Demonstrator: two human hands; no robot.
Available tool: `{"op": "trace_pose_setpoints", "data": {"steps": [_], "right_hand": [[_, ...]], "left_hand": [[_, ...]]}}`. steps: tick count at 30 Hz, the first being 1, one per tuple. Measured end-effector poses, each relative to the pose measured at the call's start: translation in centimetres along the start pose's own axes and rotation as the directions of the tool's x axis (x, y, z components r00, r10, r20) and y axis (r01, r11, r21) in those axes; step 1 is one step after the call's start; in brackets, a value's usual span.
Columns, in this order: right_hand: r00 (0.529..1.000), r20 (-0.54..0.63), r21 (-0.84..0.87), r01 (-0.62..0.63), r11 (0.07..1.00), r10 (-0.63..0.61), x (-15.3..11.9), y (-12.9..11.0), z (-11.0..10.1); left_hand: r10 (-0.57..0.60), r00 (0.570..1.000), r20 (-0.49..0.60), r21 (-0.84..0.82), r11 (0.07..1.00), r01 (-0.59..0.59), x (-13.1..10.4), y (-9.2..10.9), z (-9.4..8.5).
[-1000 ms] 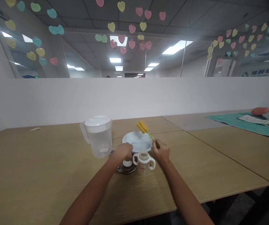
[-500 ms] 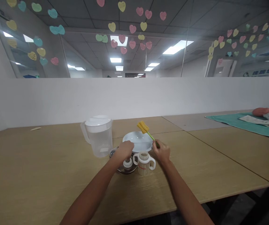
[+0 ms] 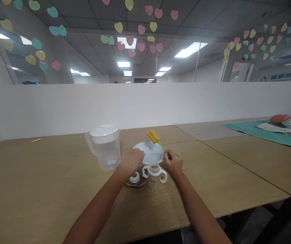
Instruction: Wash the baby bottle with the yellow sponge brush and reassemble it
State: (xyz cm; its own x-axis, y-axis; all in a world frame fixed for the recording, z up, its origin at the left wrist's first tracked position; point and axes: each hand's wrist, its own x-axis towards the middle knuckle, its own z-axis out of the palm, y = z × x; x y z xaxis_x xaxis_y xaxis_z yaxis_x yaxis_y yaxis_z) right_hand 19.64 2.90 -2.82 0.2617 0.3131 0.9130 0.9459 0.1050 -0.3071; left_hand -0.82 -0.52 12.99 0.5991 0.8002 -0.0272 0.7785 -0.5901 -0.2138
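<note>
In the head view my right hand (image 3: 174, 162) is closed round the green handle of a sponge bottle brush (image 3: 154, 136), its yellow head tilted up to the left above a white bowl (image 3: 149, 149). My left hand (image 3: 133, 159), slightly smeared by motion, is curled over the round metal tray (image 3: 141, 183) at the bowl's near left. Its fingertips are hidden, so I cannot make out what they hold. On the tray lies a white bottle collar (image 3: 134, 177). A clear baby bottle (image 3: 154, 179) with two white handles stands uncapped between my hands, touched by neither.
A clear plastic jug (image 3: 107, 152) with a white lid stands left of the bowl. At the far right a teal cloth (image 3: 249, 128) carries patterned fabric (image 3: 285, 127) and a reddish item (image 3: 280, 119). A white wall (image 3: 125, 105) borders the table's back.
My left hand has shifted a little up and left, uncovering more of the white collar on the tray. My right hand keeps the brush almost where it was. The view has shifted slightly.
</note>
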Motion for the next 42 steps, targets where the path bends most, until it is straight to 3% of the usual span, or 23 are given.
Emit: {"op": "trace_pose_setpoints", "data": {"steps": [4,7,10,13,16,21,25,34,37,42], "right_hand": [[0.999,0.031,-0.003,-0.012,1.0,0.012,0.0,-0.1,-0.2],[0.999,0.045,-0.011,-0.02,1.0,0.02,0.0,0.1,-0.2],[0.999,0.034,-0.013,-0.024,1.0,0.024,-0.1,0.3,0.0],[1.0,0.022,-0.002,-0.001,1.0,0.001,-0.1,0.4,0.2],[1.0,0.018,0.001,0.002,1.0,-0.003,0.0,0.2,0.0],[0.999,0.029,0.004,-0.018,1.0,0.017,0.1,-0.1,-0.3],[0.999,0.039,0.006,-0.026,1.0,0.026,0.1,0.0,-0.3],[0.999,0.044,0.002,-0.03,1.0,0.03,0.2,0.0,-0.2],[0.999,0.042,0.002,-0.03,1.0,0.03,0.1,0.0,-0.1],[0.999,0.016,0.018,-0.042,0.999,0.041,0.2,-0.2,-0.2]], "left_hand": [[0.209,0.958,-0.194,-0.086,0.97,-0.229,-2.5,2.8,-1.3],[0.299,0.936,-0.184,-0.069,0.946,-0.316,-2.6,4.6,-0.5],[0.318,0.937,-0.145,0.014,0.948,-0.319,-1.6,5.1,1.0],[0.359,0.917,-0.175,0.057,0.933,-0.354,-0.5,4.4,1.6],[0.411,0.896,-0.168,-0.005,0.908,-0.418,0.1,3.4,1.2],[0.379,0.92,-0.098,-0.214,0.895,-0.392,0.3,2.3,0.4],[0.417,0.907,-0.066,-0.341,0.844,-0.413,0.7,1.4,0.7],[0.393,0.919,0.035,-0.399,0.848,-0.347,1.7,0.8,1.3],[0.42,0.907,-0.032,-0.437,0.81,-0.391,1.7,0.7,1.0],[0.407,0.872,-0.271,-0.543,0.684,-0.487,1.4,-0.6,-0.1]]}}
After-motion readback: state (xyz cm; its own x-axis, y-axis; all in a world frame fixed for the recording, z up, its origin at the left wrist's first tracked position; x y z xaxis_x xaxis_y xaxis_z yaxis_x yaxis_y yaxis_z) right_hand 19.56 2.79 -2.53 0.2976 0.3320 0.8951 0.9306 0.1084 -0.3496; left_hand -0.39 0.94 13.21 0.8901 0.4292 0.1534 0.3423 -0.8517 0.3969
